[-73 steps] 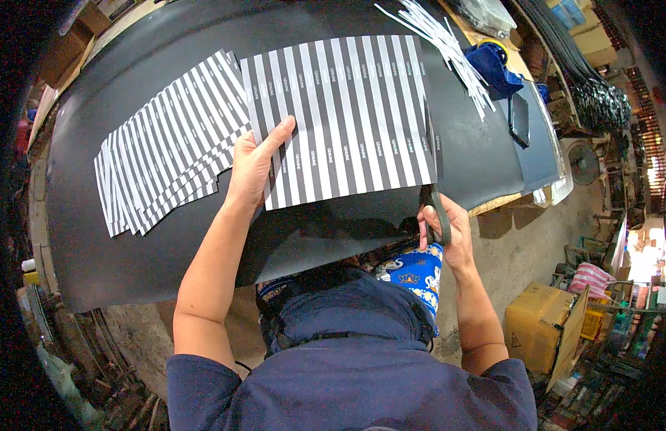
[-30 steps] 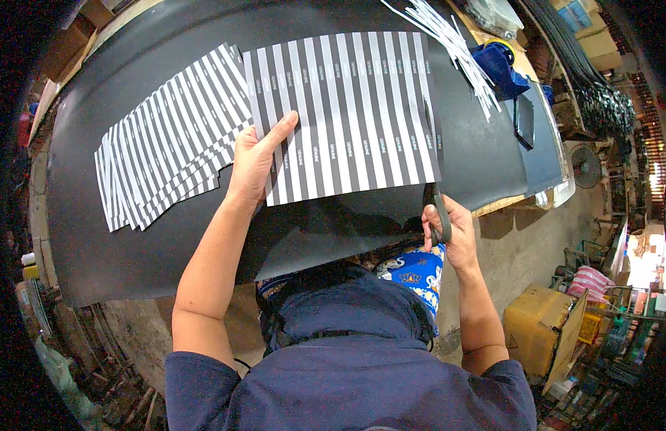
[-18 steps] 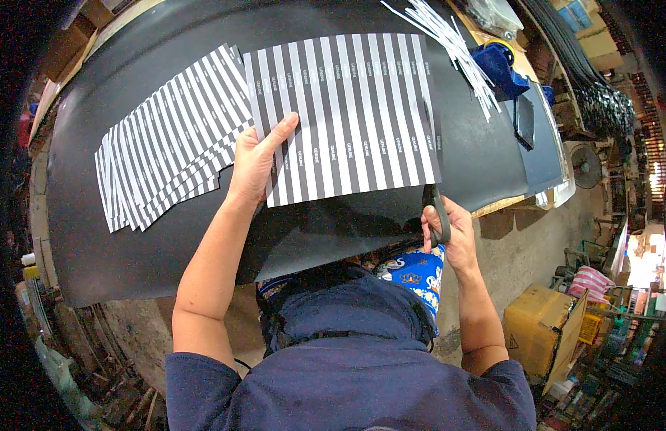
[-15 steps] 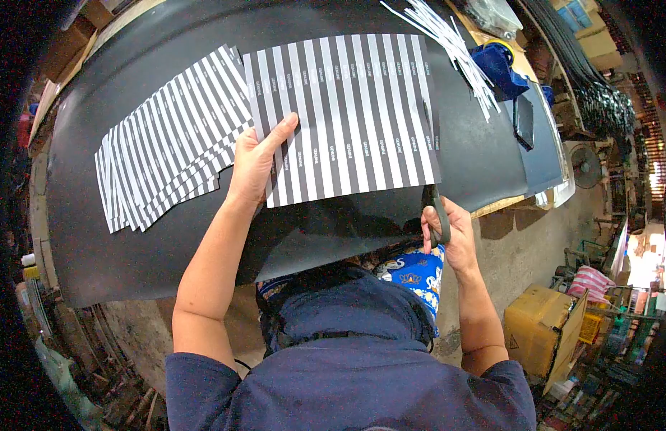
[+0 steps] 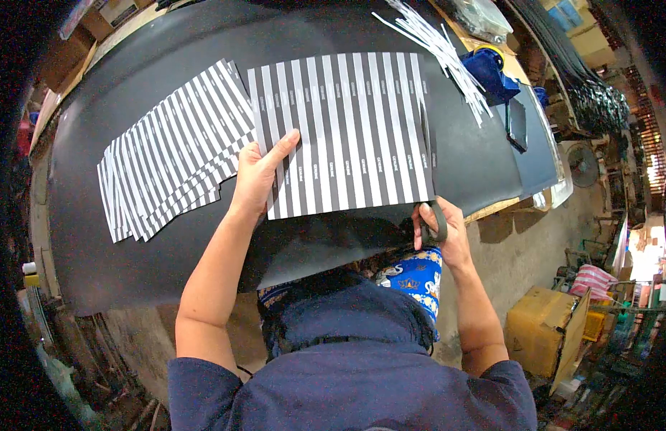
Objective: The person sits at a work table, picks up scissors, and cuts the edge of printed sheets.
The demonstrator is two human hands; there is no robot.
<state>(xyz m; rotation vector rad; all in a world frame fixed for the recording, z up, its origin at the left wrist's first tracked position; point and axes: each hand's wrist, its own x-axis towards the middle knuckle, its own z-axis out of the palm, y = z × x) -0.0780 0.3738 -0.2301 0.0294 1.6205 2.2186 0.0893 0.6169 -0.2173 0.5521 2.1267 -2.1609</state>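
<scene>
A black-and-white striped sheet (image 5: 347, 136) with small printed words is held up over the black tabletop. My left hand (image 5: 260, 171) grips its left side, thumb on top and fingers hidden beneath. Around the dark handles of a pair of scissors (image 5: 438, 221), my right hand (image 5: 448, 233) is closed at the sheet's lower right corner. The blades lie along the right edge, mostly hidden, where a narrow dark strip (image 5: 432, 151) runs partly separated from the sheet. To the left, several similar striped sheets (image 5: 171, 147) lie fanned in an overlapping stack.
Thin white strips (image 5: 448, 61) lie in a loose pile at the back right. Near them are a blue tape dispenser (image 5: 491, 75) and a black phone-like object (image 5: 516, 123). A cardboard box (image 5: 541, 330) stands on the floor at right, beyond the table's edge.
The scissors have moved up against the sheet's lower right corner, with less of them showing below it. The sheet sits slightly lower in view.
</scene>
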